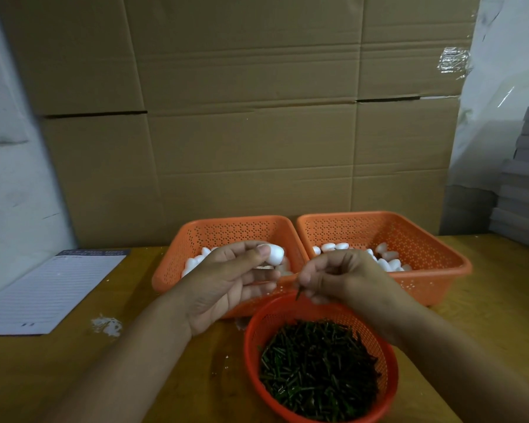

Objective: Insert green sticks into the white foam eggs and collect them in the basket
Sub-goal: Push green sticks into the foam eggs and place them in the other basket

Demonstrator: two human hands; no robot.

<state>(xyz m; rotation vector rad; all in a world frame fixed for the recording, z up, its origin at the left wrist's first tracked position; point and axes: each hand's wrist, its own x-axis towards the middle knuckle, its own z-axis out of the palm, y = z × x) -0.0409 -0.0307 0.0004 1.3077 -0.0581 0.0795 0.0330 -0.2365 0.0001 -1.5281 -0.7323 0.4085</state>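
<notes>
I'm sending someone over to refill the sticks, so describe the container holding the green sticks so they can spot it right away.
Start at the wooden table in front of the stacked cardboard boxes, where two rectangular orange baskets of white foam eggs sit side by side. Nearer than both, below the person's right hand, sits the round basket. It alone is round, redder, and filled with short dark green sticks.
</notes>
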